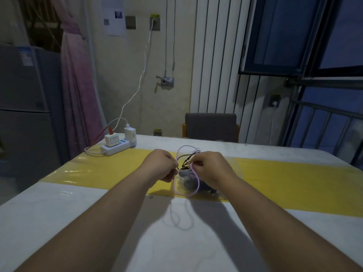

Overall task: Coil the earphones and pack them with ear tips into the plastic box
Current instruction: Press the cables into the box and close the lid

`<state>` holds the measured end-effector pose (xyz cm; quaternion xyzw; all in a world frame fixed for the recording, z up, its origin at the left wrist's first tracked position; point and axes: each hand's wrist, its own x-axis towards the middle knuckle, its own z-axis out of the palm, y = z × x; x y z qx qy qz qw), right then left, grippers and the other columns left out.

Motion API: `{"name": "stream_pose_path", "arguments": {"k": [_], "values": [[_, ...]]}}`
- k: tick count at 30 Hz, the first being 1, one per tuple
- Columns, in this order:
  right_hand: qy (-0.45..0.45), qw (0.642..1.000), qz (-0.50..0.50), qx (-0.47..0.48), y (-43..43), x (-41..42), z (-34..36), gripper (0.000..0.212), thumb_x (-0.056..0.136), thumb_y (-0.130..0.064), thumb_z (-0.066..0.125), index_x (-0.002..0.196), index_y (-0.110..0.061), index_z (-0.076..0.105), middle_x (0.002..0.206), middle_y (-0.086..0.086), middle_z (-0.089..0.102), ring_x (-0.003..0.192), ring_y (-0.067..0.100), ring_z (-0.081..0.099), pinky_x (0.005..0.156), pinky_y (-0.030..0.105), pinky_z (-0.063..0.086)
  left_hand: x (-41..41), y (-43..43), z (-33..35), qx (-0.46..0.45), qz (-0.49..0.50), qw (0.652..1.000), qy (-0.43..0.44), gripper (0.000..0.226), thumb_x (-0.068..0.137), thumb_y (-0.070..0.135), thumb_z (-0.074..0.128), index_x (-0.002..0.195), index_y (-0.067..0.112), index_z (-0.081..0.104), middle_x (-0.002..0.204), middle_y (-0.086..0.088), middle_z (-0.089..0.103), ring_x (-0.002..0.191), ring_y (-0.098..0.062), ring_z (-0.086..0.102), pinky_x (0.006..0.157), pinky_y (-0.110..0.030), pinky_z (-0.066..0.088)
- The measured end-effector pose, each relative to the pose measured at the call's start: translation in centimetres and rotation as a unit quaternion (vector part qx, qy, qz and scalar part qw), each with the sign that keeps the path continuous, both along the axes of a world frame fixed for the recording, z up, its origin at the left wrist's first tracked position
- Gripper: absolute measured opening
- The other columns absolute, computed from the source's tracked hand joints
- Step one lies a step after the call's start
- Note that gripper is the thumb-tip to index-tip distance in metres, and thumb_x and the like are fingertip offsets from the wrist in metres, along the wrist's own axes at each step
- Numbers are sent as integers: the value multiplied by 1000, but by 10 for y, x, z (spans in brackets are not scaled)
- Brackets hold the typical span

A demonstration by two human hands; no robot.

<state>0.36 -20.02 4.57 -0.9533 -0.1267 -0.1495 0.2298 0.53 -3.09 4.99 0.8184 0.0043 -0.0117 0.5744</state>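
My left hand (162, 166) curled, pinching black cable (186, 160) | my right hand (211, 167) curled, pinching lilac earphone cable (197, 181), its loop hanging over clear plastic box (179, 185) | risk: cables intertwined, so pulling may knot them or drag the box.

- Lilac cable (198, 181), pinched by left hand (161, 166) and right hand (211, 167): pale purple loop below the grip.
- Black cable (185, 162): dark tangle just beyond the pinch.
- Yellow mat (284, 179) beneath the grip: plain, glossy, across a white table (59, 213).
- Left of the grip: white power strip (115, 149), red plug (111, 131).
- Beyond the grip: grey chair (211, 124), pink curtain (78, 85).
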Motion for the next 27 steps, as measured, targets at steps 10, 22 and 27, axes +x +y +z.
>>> {"name": "stream_pose_path", "arguments": {"k": [10,22,27], "values": [[-5,985,-133,111,-12,17,14,11,86,-19,68,91,-15,78,89,5,73,80,18,64,67,26,49,-9,-22,28,127,-145,981,-1,68,64,73,70,91,11,74,80,-7,61,64,-19,43,53,-28,29],[160,897,-36,410,-17,20,21,36,81,18,47,75,-9,70,80,15,66,76,30,64,77,39,56,16,-44,16,-121,16,993,4,10,91,-2,60,81,1,59,77,-21,64,62,-27,65,73,-43,61],[137,911,-53,385,-36,19,20,26,81,11,56,75,-7,73,82,15,68,75,27,67,73,33,59,24,-49,12,-164,70,984,-6,5,90,-2,61,86,0,62,87,-22,65,69,-27,68,66,-33,61]]}}
